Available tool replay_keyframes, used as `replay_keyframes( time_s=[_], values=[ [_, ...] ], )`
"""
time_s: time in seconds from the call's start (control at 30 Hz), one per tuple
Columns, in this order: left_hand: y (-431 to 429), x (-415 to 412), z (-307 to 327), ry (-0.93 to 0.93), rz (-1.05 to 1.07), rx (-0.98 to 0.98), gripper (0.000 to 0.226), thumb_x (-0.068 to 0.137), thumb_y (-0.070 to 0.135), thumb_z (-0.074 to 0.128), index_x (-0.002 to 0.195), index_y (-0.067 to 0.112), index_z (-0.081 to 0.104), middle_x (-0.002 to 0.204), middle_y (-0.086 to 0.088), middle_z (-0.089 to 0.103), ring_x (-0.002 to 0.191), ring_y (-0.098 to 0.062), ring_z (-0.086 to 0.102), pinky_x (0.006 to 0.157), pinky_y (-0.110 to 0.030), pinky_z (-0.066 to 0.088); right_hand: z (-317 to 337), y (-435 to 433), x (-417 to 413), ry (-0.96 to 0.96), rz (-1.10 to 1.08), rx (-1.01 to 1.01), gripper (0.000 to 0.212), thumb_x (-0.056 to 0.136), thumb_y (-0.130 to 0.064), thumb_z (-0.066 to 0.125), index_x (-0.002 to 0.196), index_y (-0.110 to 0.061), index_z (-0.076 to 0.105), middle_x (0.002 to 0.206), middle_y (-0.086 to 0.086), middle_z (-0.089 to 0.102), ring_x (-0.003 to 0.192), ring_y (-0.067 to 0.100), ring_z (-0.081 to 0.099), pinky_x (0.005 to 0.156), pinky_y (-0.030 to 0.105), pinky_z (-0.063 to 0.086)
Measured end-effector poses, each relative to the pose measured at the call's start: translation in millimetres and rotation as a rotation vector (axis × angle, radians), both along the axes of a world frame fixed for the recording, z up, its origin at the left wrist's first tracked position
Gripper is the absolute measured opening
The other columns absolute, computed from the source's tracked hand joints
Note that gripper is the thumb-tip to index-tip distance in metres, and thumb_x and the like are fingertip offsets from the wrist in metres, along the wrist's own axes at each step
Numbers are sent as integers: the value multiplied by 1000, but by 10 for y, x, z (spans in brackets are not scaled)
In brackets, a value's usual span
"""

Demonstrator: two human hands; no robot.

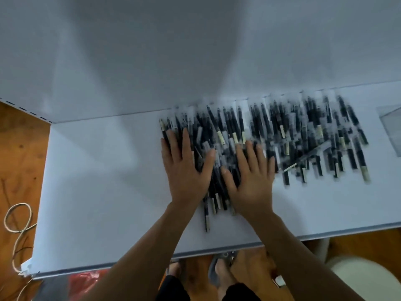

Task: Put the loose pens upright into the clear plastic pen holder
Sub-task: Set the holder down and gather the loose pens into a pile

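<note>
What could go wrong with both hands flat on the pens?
The left hand and right hand lie flat on the pens; a push could roll some off the table at its front edge, which one stray pen already nears. The clear pen holder sits far right, beyond the pile; sweeping pens that way may tip it.

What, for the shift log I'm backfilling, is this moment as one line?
pens: loose pile on table | left hand: flat on pens | right hand: flat on pens | pen holder: right edge, cropped, no pens seen inside

We are seeing a plain, home-like room: white table point(104, 192), bare wall point(152, 51), brown floor point(19, 161), loose cable point(18, 227).
</note>
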State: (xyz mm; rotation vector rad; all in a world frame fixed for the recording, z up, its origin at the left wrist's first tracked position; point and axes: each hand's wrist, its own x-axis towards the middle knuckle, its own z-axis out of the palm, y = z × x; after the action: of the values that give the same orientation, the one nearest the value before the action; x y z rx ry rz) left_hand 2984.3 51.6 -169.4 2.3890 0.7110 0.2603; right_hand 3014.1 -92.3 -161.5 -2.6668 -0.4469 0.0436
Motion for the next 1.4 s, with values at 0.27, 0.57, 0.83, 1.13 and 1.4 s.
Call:
replay_keyframes(
  time_s=[0.27, 0.57, 0.83, 1.13, 1.4],
  values=[
    [-129, 80, -30, 21, -24, 19, 80, 90, 74, 29, 155, 30, 13, 164, -2, -1, 149, -24, -13, 121, -50, 4, 90, -427, 326, -87, -61, 200, 47, 100, -34, 42, 137, -7, 55, 150, 11, 44, 143, 29, 34, 115, 49, 28],
    [-553, 421, 4, -3, -51, 23, 75, 91, 69, 34, 154, 32, 17, 164, 0, 7, 149, -29, -10, 120, -55, 3, 223, -636, 559, -149, -6, 248, 41, 99, -26, 49, 132, -4, 59, 143, 12, 52, 137, 29, 43, 114, 47, 32],
    [-581, 443, -34, -68, -43, -2, 74, 91, 68, 38, 153, 31, 21, 164, 2, 8, 150, -28, -9, 119, -58, 5, 104, -1522, 1249, 48, -360, -63, 73, 97, -59, 31, 150, -9, 35, 159, 18, 25, 148, 32, 16, 119, 50, 14],
    [-701, 497, 11, -76, -68, -66, 72, 90, 68, 39, 152, 39, 17, 162, 12, 1, 149, -20, -15, 120, -55, 4, 127, -1649, 1377, -48, -289, 111, 62, 99, -52, 32, 142, -10, 48, 154, 15, 38, 144, 30, 29, 117, 51, 23],
    [-839, 528, 61, -66, -105, -69, 71, 92, 64, 41, 153, 36, 19, 163, 9, 3, 149, -20, -14, 120, -53, 4, 13, -1542, 1202, 152, -159, 327, 62, 101, -54, 34, 152, -19, 31, 160, 3, 26, 149, 19, 17, 122, 41, 15]
  ],
)
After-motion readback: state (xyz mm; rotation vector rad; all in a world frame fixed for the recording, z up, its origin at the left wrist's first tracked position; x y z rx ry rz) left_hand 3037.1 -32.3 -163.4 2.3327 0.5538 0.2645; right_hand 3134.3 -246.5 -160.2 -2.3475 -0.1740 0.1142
